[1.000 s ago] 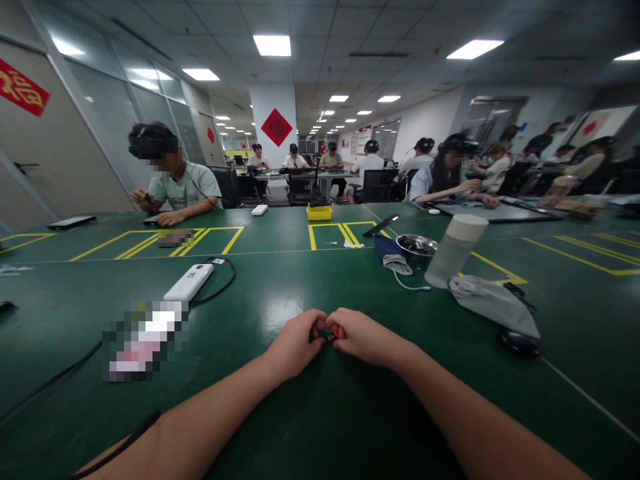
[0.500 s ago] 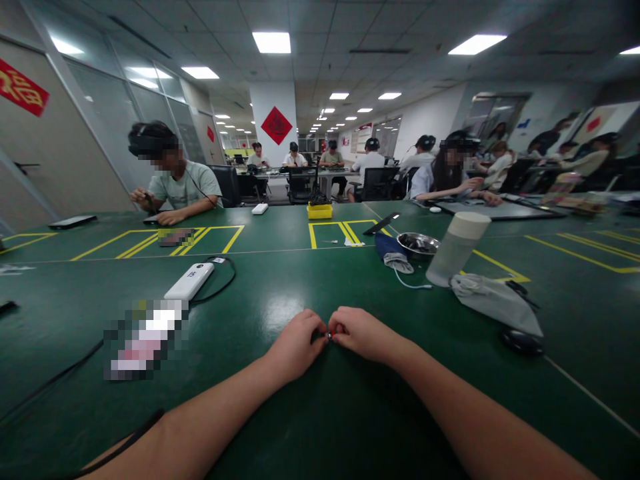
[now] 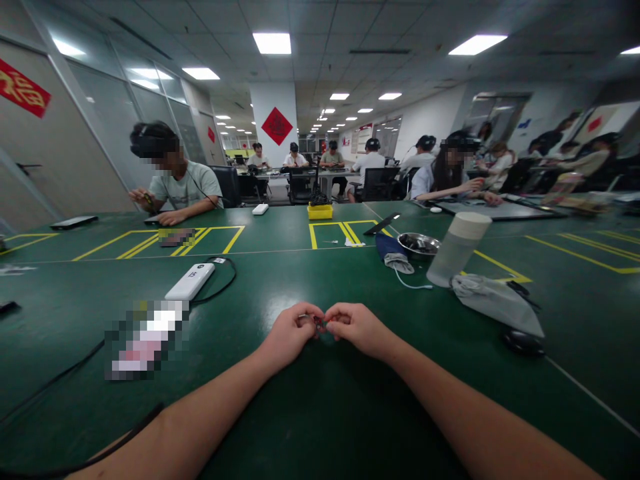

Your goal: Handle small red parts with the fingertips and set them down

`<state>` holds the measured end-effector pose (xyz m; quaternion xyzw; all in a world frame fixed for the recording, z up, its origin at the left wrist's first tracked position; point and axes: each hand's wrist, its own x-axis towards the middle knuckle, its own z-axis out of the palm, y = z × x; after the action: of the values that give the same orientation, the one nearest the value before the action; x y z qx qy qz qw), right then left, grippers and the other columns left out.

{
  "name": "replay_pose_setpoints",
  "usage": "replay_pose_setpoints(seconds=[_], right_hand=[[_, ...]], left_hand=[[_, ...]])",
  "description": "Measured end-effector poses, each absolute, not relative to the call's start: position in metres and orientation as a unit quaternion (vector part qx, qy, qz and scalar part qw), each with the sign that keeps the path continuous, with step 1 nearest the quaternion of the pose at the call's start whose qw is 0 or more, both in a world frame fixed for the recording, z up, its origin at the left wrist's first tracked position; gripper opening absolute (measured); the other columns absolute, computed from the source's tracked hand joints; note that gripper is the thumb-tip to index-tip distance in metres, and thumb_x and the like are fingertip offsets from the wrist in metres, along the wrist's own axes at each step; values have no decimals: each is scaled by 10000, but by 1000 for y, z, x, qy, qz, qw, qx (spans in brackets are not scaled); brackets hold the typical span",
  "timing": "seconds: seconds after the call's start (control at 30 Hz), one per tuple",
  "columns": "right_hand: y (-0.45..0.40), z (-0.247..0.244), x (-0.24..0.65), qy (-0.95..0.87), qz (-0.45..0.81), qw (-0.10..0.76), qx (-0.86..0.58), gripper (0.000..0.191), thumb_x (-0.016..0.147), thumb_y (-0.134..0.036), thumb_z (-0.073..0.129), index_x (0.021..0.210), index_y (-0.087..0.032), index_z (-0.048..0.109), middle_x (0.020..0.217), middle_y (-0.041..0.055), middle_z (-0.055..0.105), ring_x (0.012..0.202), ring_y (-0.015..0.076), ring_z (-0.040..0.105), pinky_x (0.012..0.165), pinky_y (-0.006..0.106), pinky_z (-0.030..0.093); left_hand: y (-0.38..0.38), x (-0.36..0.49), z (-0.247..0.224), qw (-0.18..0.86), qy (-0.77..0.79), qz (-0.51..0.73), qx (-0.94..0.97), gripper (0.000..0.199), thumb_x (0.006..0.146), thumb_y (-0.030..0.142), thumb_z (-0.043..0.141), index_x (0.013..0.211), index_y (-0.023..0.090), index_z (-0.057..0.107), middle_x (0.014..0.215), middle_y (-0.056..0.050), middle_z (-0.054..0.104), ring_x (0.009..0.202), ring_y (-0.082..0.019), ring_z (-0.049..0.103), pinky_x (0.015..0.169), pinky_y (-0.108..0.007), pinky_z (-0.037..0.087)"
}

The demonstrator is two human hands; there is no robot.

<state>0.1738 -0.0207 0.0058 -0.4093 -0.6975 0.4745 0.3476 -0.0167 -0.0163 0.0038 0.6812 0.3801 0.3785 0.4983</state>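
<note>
Left hand (image 3: 289, 335) and right hand (image 3: 363, 330), 2 in all, nearly meet just below the frame's centre, above the green tabletop (image 3: 325, 413). Left of centre lies the white power bank (image 3: 190, 281). Smallest is a red part (image 3: 318, 322), low centre, pinched in the left fingertips; whether the right grips it too, I cannot tell. Handling looks unfinished, but what is done or left doesn't show. Its facing and long axis are too small to read.

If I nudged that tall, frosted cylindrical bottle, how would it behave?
The tall, frosted cylindrical bottle would probably tip if pushed near its top, being much taller than wide. Once down, its round sides might let it roll. Its straight walls suggest it would feel stiff, not floppy.
</note>
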Motion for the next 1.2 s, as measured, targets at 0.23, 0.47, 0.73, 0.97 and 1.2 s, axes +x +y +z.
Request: replay_pose_setpoints(seconds=[0.23, 0.47, 0.73, 0.97, 1.2], right_hand=[[-19, 4, 171, -653, 511, 375, -413, 184, 752, -201, 589, 915, -119, 615, 802, 60, 678, 667, 148, 639, 626, 267, 478], [-22, 8, 170, -595, 571, 371, -426, 174, 677, -150, 626, 846, -108, 624, 776, 67, 692, 770, 171, 664, 737, 301, 492], [-21, 5, 176, -549, 612, 363, -439, 216, 681, -211, 674, 870, -109, 655, 837, 67, 690, 853, 161, 658, 817, 305, 501], [-23, 9, 170, -579, 574, 364, -450, 159, 698, -162, 636, 847, -110, 620, 765, 50, 678, 764, 156, 666, 733, 297, 514], [-24, 11, 173, -578, 582, 353, -450, 164, 721, -203, 648, 854, -107, 643, 822, 70, 690, 835, 165, 666, 795, 309, 512]], left_hand=[[-14, -16, 6, 498, 386, 374, 681, 268, 757, 123, 502, 984, 127, 644, 780, -46, 681, 695, -141, 618, 667, -250, 456], [-14, -12, 3, 541, 389, 383, 639, 320, 763, 152, 516, 1078, 128, 564, 782, -48, 680, 708, -161, 653, 662, -280, 494], [-12, -13, 0, 520, 397, 365, 662, 255, 754, 135, 511, 998, 130, 586, 773, -45, 676, 678, -142, 637, 646, -263, 489], [-12, -14, -2, 522, 396, 361, 663, 271, 819, 190, 468, 1053, 128, 591, 762, -48, 679, 670, -148, 638, 640, -275, 495], [-13, -13, 4, 513, 406, 360, 665, 268, 779, 111, 482, 1022, 121, 594, 748, -32, 669, 680, -141, 648, 663, -266, 499]])
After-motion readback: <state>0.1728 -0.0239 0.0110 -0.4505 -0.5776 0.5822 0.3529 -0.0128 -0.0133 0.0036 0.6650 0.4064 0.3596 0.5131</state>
